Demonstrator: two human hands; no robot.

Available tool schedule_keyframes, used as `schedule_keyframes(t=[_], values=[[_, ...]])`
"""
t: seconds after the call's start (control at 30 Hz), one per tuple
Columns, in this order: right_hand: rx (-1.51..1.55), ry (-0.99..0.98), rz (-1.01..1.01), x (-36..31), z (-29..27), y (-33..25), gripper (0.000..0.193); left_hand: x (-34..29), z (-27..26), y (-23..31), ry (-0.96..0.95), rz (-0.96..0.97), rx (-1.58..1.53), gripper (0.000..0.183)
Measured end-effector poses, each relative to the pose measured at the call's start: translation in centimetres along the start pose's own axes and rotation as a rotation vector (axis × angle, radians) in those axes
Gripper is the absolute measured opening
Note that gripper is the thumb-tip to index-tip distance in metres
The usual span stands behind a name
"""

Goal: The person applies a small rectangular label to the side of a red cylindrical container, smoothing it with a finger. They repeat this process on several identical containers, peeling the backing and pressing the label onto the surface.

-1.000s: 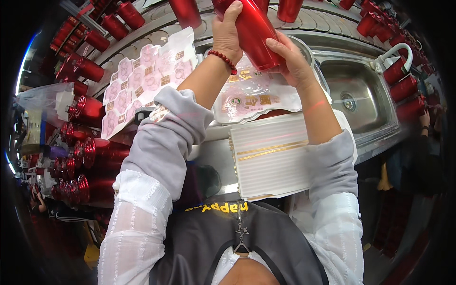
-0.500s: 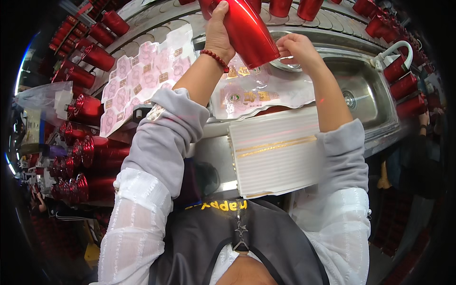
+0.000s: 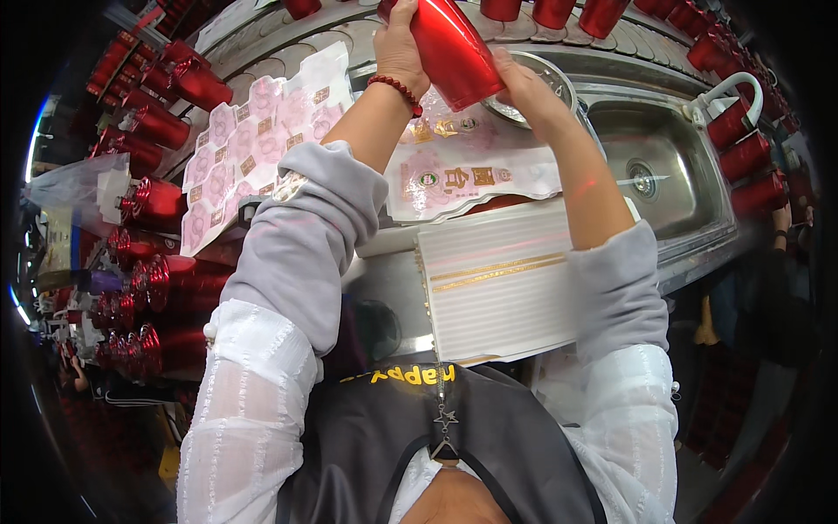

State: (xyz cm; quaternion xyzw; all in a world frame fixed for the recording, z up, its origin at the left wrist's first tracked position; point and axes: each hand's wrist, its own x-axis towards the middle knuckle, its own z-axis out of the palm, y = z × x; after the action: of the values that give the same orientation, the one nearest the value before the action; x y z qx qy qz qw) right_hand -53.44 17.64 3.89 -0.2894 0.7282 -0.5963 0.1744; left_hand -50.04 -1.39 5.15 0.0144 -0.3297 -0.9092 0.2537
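Observation:
A glossy red bottle point(image 3: 456, 57) is held tilted at the top middle, its wide end toward me. My left hand point(image 3: 401, 54) is closed round its left side, with a red bead bracelet at the wrist. Against its lower right side is my right hand point(image 3: 528, 92), closed on it, some fingers hidden. Beneath the hands lie printed label sheets point(image 3: 476, 170) in pink, white and gold. Behind my right hand sits a round metal dish point(image 3: 559, 77).
A pink label sheet point(image 3: 262, 122) slants at the left. Gold-striped white strips point(image 3: 497, 301) lie nearer me. A steel sink point(image 3: 672, 157) with a white faucet point(image 3: 738, 80) stands right. Several red bottles point(image 3: 179, 275) crowd the left, others point(image 3: 554, 12) line a slatted conveyor point(image 3: 624, 39).
My right hand has moved from the dish onto the bottle's side. The bottle has shifted slightly up and left. Bottles on the far conveyor have changed position.

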Motion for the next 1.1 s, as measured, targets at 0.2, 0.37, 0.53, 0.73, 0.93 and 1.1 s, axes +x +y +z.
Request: schedule_keyframes(t=[0.2, 0.37, 0.53, 0.73, 0.93, 1.1], values=[[-0.525, 0.034, 0.23, 5.3, -6.8, 6.0, 0.047, -0.1, 0.7, -0.5, -0.089, 0.071, 0.018, 0.044], [-0.717, 0.363, 0.104, 3.0, -8.1, 2.2, 0.064, 1.1, 0.9, -0.4, 0.079, 0.057, -0.075, 0.051], [0.546, -0.05, 0.256, -2.4, -5.3, 0.2, 0.084, 0.2, 3.0, -1.9, 0.203, 0.149, -0.128, 0.058], [0.716, 0.089, -0.077, -2.6, -3.0, -0.6, 0.066, -2.7, 4.9, -2.8, 0.045, 0.122, 0.068, 0.053], [0.683, -0.034, 0.199, -3.2, -9.0, -1.0, 0.05, -3.2, 0.9, 7.6, -0.443, -0.373, 0.352, 0.062], [0.563, -0.131, 0.3, -2.5, -8.0, -1.2, 0.049, -6.1, 2.5, 9.5, -0.555, -0.544, 0.931, 0.069]])
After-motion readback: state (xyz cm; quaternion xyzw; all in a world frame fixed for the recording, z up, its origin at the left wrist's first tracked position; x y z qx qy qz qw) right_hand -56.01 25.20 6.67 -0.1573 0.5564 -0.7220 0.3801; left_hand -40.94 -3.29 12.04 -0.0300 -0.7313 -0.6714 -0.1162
